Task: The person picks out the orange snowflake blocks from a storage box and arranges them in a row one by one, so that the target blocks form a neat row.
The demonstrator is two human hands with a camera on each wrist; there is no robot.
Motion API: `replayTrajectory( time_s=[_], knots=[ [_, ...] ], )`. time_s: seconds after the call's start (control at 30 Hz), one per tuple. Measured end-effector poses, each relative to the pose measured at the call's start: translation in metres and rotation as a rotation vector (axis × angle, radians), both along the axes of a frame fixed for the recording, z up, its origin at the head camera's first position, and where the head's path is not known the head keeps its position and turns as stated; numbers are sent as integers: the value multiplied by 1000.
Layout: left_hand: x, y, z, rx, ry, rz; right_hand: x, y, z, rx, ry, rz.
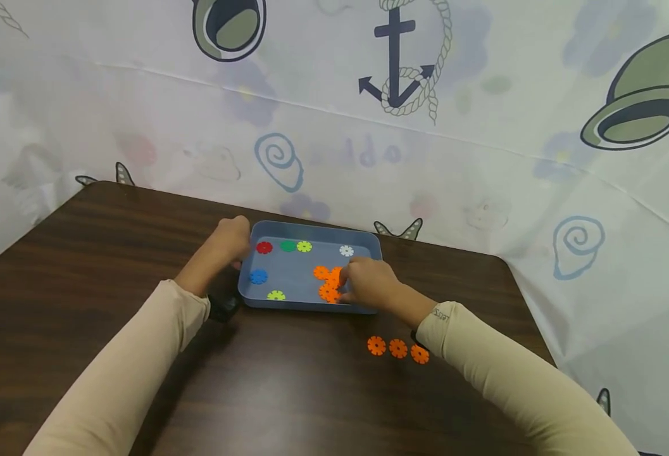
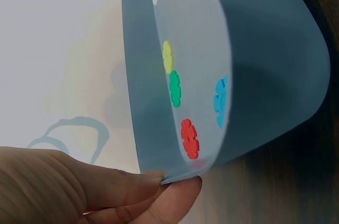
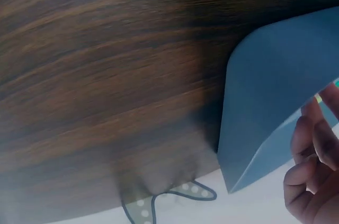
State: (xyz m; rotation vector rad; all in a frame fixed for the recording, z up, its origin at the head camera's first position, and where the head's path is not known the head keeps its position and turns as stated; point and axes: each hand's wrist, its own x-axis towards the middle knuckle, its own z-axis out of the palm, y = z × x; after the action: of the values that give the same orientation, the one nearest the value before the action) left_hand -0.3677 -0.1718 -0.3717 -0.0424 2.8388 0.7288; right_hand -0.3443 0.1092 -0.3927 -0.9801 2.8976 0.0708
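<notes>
My left hand (image 1: 233, 238) grips the left end of a blue-grey tray (image 1: 294, 278); in the left wrist view, thumb and fingers pinch its rim. Reaching over the tray's right side, my right hand (image 1: 371, 280) has its fingertips down at a cluster of orange notched discs (image 1: 328, 291). The fingers look bent in the right wrist view, but the tray wall hides their tips, so whether they hold a disc cannot be told. Also in the tray lie a red disc (image 1: 264, 247), a green disc (image 1: 288, 246), a white disc (image 1: 347, 251), a blue disc (image 1: 258, 276) and two yellow discs (image 1: 304, 246).
Three orange discs (image 1: 398, 348) lie in a row on the dark wood table (image 1: 288, 392), in front of the tray and beside my right sleeve. Behind the table's far edge hangs a white printed sheet (image 1: 323, 95) with an anchor and shells.
</notes>
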Motion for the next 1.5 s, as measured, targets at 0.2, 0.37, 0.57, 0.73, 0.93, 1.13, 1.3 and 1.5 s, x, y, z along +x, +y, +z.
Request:
replayTrajectory(
  time_s=[0.2,0.37,0.57,0.73,0.93,1.13,1.3,1.5],
  knots=[
    [0,2,2,2,-8,9,-5,-3,-6,-67,-96,-24],
    [1,1,4,1,-1,10,-8,-5,-8,-148,-168,-41],
    [1,2,4,-2,-7,12,-8,-11,-5,-139,-178,-99],
    [-1,1,4,-2,7,12,-9,-18,-1,-75,-137,-89],
    [-1,2,4,-5,-9,10,-11,-18,1,-43,-123,-65],
    [-1,9,0,0,-34,-6,-1,10,16,-87,-84,-61],
    [-3,11,2,14,-12,-22,24,53,43,-175,34,-13],
    [-4,2,3,-3,3,-36,59,109,49,-172,17,-18]
  ],
)
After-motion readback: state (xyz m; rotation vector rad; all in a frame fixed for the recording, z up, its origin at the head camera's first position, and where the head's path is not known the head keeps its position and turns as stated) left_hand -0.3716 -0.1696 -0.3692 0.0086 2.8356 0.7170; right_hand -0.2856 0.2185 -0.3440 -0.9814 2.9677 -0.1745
